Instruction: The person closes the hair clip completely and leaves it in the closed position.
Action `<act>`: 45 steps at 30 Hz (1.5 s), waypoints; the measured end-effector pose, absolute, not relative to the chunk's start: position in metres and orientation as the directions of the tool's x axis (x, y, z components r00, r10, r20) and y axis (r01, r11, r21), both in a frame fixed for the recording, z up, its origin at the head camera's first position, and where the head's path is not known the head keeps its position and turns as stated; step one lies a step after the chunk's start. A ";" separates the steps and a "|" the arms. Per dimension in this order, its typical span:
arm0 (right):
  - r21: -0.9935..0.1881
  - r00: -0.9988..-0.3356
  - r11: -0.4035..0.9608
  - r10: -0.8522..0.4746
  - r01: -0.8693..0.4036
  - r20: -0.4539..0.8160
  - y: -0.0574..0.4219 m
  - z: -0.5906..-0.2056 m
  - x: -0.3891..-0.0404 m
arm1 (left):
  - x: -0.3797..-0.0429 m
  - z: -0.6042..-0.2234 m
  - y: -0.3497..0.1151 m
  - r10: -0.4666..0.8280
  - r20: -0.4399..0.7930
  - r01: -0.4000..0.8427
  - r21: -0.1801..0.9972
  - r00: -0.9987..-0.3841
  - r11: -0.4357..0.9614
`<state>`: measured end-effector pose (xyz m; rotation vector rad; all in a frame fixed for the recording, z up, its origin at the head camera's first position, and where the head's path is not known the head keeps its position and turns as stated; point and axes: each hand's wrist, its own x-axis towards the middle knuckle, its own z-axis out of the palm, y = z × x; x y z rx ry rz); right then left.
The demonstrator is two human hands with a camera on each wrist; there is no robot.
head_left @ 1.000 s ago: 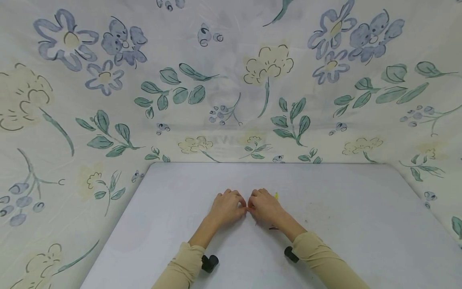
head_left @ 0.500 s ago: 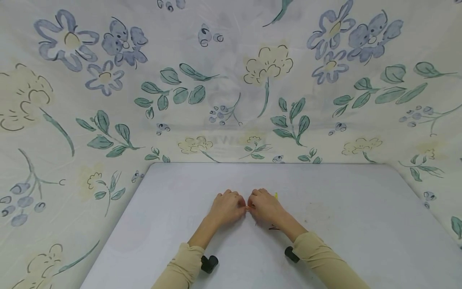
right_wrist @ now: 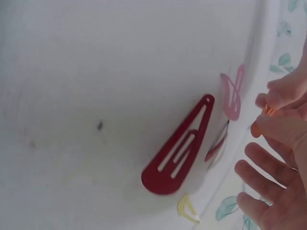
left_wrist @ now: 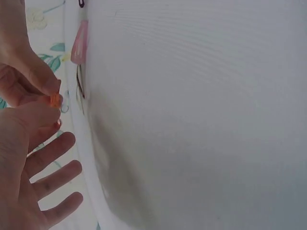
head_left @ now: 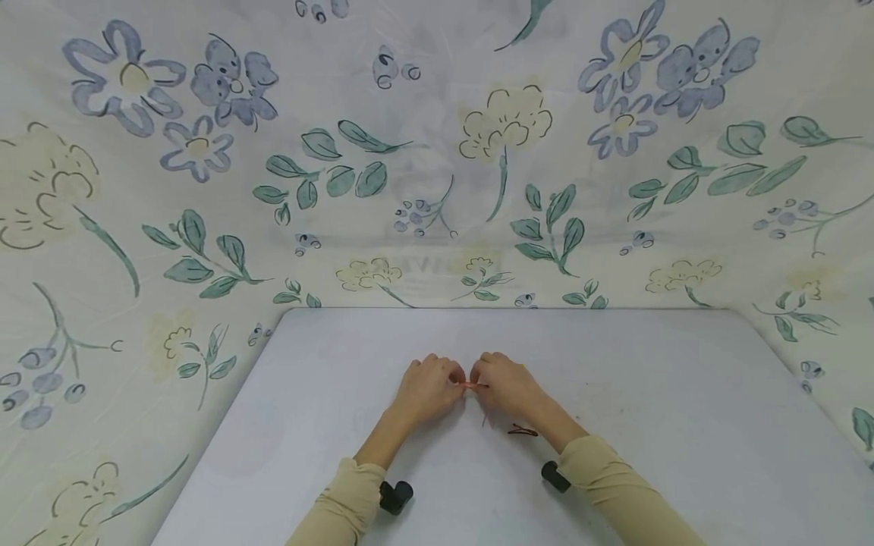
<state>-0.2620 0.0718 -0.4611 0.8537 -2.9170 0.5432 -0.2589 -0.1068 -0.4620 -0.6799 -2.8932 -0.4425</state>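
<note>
An orange snap hair clip [head_left: 470, 385] spans the short gap between my two hands above the table. My left hand [head_left: 429, 387] pinches one end with thumb and forefinger. At the other end, the thumb and forefinger of my right hand [head_left: 507, 385] pinch it. In both wrist views the remaining fingers are spread, and the fingertips hide much of the orange clip [left_wrist: 55, 100]. Close below my right hand lies a large dark red snap clip [right_wrist: 158, 184]. A pink clip [right_wrist: 233, 110], a smaller red-and-silver clip [right_wrist: 216, 147] and a yellow clip [right_wrist: 183, 206] lie around it.
The white tabletop [head_left: 683, 394] runs back to a hanging cloth [head_left: 437, 152] printed with flowers and leaves. Black camera mounts [head_left: 397, 497] are on both wrists. Small dark specks mark the table right of my hands.
My right hand has shifted slightly up and away in the head view, exposing more of the orange clip and the dark red one. The yellow clip is now hidden behind it there.
</note>
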 end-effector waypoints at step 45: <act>-0.305 -0.888 0.849 -0.338 -0.431 0.313 0.112 -0.445 -0.261 | -0.269 -0.436 -0.071 0.343 0.344 0.450 0.306 -0.874 0.839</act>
